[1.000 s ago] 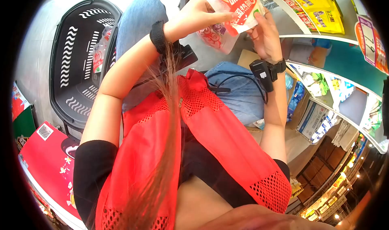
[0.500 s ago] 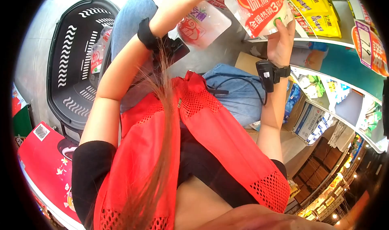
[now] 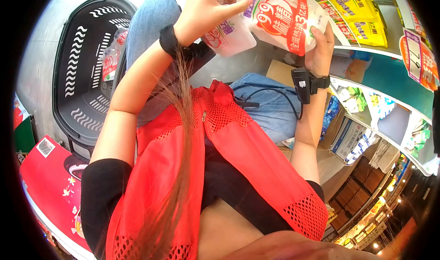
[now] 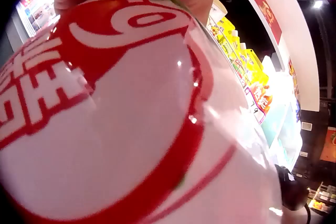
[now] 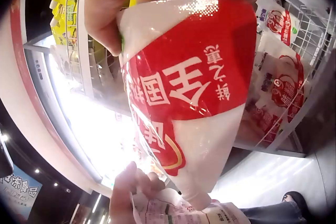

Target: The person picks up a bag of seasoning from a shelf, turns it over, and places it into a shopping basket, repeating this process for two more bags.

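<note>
My right hand [image 3: 319, 47] grips the corner of a white and red bag of MSG [image 3: 277, 19], thumb over its front. The bag lies tilted, its other end at my left thumb. My left hand [image 3: 211, 10] holds a second bag of MSG [image 3: 229, 36], which hangs below the fingers. In the left wrist view, a bag's printed front [image 4: 121, 113] fills most of the picture. The right wrist view has the right hand's fingers [image 5: 102, 19] at the bag's edge, and the left hand [image 5: 126, 192] with the other bag at its far end.
A black shopping basket [image 3: 87, 118] stands on the floor at left, with red and clear packaging [image 3: 113, 56] inside. Shelves at right carry yellow seasoning packets [image 3: 360, 17] and a price tag [image 3: 415, 60]. A wire rack [image 5: 315, 35] holds similar bags.
The hands have moved apart from close together. The right hand's bag went right and has turned, its far end now at the left thumb. The left hand's bag now hangs farther left.
</note>
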Tool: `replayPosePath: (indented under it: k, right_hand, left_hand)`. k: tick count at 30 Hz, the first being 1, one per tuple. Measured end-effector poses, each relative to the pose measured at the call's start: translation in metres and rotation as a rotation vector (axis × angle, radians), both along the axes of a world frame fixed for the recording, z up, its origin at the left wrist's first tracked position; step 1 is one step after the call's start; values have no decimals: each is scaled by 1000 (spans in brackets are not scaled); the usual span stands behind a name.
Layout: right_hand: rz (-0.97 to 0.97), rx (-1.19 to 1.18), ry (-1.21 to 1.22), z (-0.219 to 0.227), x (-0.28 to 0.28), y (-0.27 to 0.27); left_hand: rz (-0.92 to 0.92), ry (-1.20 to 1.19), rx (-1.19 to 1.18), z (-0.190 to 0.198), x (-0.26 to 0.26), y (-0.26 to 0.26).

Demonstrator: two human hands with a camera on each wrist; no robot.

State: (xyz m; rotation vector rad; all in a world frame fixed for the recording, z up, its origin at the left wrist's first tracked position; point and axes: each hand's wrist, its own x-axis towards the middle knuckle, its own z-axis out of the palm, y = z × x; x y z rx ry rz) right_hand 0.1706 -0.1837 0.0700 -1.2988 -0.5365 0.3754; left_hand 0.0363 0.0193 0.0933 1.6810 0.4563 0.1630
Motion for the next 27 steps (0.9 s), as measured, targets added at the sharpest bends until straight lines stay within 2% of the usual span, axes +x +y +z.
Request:
replayPosePath:
  k: [1, 2, 4, 5, 6, 7, 9, 11, 13, 15, 18, 19, 21, 27]
  right_hand:
    - [0, -1, 1, -1, 1, 0]
    - [12, -35, -49, -2, 2, -1]
    - [23, -69, -98, -5, 3, -1]
    - [36, -158, -229, -7, 3, 0]
    - [48, -246, -360, -8, 2, 1]
    - [48, -246, -359, -8, 1, 2]
    - [132, -550, -557, -6, -3, 6]
    - [114, -624, -621, -9, -8, 10]
    - [192, -730, -822, -9, -12, 13]
    - [200, -712, -864, -9, -15, 17]
    - [262, -774, -869, -5, -20, 21]
    - [294, -750, -864, -6, -22, 22]
    - [325, -727, -858, -6, -23, 24]
    - [374, -604, -856, -14, -26, 28]
  left_hand:
    - [-20, 99, -156, 7, -1, -1]
    - [-20, 100, -157, 1, 0, -2]
    - [-44, -155, 55, -14, 3, -1]
    - [-44, -153, 55, -19, 5, 2]
    - [-81, -212, 261, -21, 7, 4]
    - [-117, -269, 467, -23, 8, 5]
    - [-113, -295, 490, -27, 10, 1]
    - [-110, -320, 514, -32, 10, -2]
    - [-131, -330, 631, -36, 8, -3]
    - [-167, -284, 621, -42, 9, -6]
    - [-164, -363, 729, -51, 11, -10]
    - [-164, -362, 728, -53, 11, -10]
    - [-277, -319, 748, -56, 12, -10]
    - [-309, -289, 711, -56, 11, -7]
